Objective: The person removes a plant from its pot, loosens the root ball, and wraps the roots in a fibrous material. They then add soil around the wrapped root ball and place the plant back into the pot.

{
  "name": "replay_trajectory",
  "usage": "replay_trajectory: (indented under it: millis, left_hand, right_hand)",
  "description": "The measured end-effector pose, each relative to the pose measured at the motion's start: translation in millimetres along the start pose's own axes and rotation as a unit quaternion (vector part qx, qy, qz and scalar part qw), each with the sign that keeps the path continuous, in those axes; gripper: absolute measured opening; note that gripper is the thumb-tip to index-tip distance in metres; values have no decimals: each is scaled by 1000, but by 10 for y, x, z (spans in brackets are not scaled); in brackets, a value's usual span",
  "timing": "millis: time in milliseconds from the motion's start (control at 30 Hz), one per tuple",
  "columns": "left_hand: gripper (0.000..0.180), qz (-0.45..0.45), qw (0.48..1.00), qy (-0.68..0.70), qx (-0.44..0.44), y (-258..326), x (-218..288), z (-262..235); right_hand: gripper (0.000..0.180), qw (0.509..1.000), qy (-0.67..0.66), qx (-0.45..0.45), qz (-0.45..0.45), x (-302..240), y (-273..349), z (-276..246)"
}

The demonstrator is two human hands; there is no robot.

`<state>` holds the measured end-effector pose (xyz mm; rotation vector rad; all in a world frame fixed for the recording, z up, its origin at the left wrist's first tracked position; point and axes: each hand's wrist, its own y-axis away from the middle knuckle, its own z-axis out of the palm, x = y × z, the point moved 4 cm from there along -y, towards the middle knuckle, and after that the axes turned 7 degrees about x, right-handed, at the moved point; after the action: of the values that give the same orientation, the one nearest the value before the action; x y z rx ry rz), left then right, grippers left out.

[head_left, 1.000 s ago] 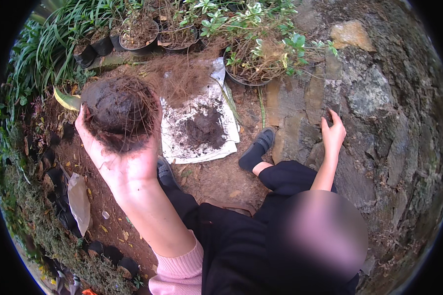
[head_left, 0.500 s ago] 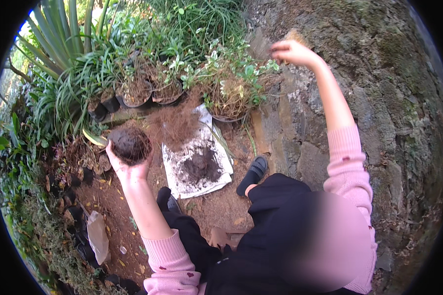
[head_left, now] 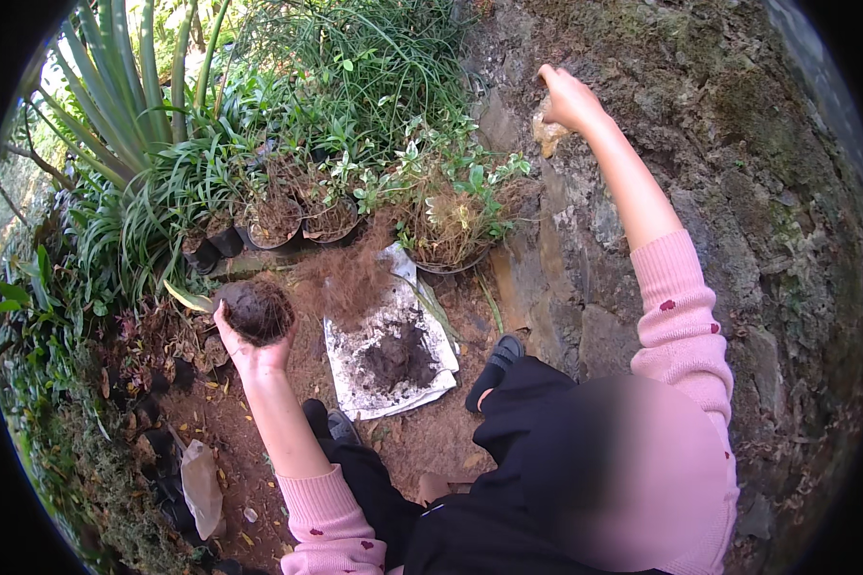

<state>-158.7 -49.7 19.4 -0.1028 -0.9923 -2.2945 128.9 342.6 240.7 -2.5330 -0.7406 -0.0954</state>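
Soil ball [head_left: 253, 309] was in the left hand [head_left: 259, 356], left of the white sheet [head_left: 358, 399]. Looked already rounded, fibre strands over only part of it. Soil heap [head_left: 400, 357] and loose fibre [head_left: 353, 278] remained. Hands well apart: left cupped around the ball; right [head_left: 571, 102] partly curled by a tan stone [head_left: 548, 137], couldn't tell whether touching or gripping.

Open air between hands [head_left: 571, 103], plants [head_left: 448, 222] beyond
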Motion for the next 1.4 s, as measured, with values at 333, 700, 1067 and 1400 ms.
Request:
replay_trajectory:
  millis: [333,700,1067,1400]
  left_hand:
    - [57,-18,999,10,-33,-85,-194,60]
    - [50,-40,997,-5,-60,-226,-341,102]
    - [43,-89,995,-43,2,-470,-636,-43]
    - [48,-86,991,-105,1,-473,-803,80]
  right_hand:
    - [36,868,-392,-20,304,168,1915,1550]
    - [48,874,-183,-451,-3,-577,3043,2304]
    - [41,902,-145,-384,-138,-2609,3600,2887]
    - [74,925,-169,-335,-66,-3137,3904,3732]
